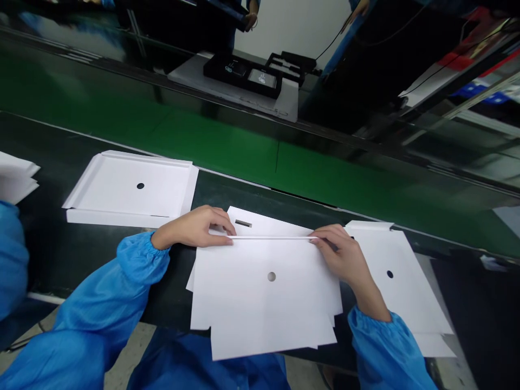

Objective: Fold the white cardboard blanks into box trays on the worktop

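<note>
Gripping the white die-cut card blank [264,300] at its far edge, the left hand [203,227] and right hand [339,252] each pinch one end of a narrow fold, thumb and fingers close together. The blank, pierced by a round hole, lies in front of the wearer on the dark worktop [97,260], overlapping a slotted white sheet [268,220]. A shallow white card tray [117,189] sits left; another holed white blank [400,292] lies right, close to the right forearm. Beyond runs a green conveyor surface [227,141]; past it, black boxes [219,73] rest on a grey board [195,77].
</note>
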A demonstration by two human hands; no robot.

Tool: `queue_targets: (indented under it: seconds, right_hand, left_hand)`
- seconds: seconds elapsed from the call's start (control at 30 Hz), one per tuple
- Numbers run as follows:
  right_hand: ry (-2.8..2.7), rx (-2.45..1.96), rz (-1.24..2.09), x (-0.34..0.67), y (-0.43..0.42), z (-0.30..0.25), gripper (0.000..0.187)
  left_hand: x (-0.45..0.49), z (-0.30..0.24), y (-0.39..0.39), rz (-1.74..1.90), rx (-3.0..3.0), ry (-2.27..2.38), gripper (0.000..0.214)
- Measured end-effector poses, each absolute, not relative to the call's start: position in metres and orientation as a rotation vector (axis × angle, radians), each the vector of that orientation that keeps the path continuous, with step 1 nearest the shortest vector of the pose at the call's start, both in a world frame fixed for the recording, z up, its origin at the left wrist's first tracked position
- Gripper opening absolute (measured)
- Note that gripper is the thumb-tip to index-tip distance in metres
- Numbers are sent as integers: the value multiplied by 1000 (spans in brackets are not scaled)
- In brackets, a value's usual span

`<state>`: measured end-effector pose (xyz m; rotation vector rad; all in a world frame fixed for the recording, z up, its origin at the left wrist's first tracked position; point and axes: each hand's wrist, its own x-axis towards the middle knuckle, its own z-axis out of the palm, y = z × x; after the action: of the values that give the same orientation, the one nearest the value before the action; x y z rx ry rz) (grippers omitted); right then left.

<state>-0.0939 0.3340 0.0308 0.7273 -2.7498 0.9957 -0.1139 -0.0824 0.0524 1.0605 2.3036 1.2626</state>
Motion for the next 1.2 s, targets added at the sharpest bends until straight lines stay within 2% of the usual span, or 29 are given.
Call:
queue_targets:
  seconds: [0.2, 0.3, 0.37, 0.47, 0.5, 0.53, 0.67, 0.8, 0.93, 1.07, 1.13, 1.2]
  right_hand:
    - [-2640, 1073, 1017, -94, 280, 70, 12]
    - [-2581, 995, 971, -97, 261, 75, 19]
    - [-2655, 731, 1036, -102, 262, 69, 43]
    - [-2806, 129, 1377, -112, 281, 57, 94]
    - [-2817, -57, 1502, -115, 290, 54, 104]
    - [-2832, -212, 1607, -118, 299, 53, 107]
    - [-2819, -560, 2007, -120, 321, 53, 88]
    - [-2559, -817, 2346, -110, 315, 51, 85]
    - [-2719, -614, 2374, -98, 299, 49, 71]
    - [-2951, -266, 2274, -95, 290, 47, 56]
    - [-2897, -277, 2264, -98, 288, 45, 57]
    - [-2781, -330, 2343, -103, 287, 42, 67]
  left_hand:
    - [-103, 60, -66, 1202, 871, 1913, 56]
    - [-98, 53, -55, 1359, 687, 1759, 68]
    - [-97, 49, -51, 1531, 493, 1724, 70]
    - [-98, 44, -50, 1793, 182, 1672, 65]
    - [-98, 43, -49, 1872, 87, 1649, 62]
    - [-98, 42, -49, 1943, 1, 1631, 60]
    - [-96, 38, -47, 2082, -148, 1523, 56]
    - [-91, 40, -45, 1940, 48, 1363, 59]
    - [-94, 50, -47, 1904, 95, 1535, 59]
    - [-100, 49, -51, 1955, 0, 1732, 44]
    - [-102, 45, -52, 1933, 19, 1759, 38]
    - [-102, 42, -52, 1874, 76, 1798, 34]
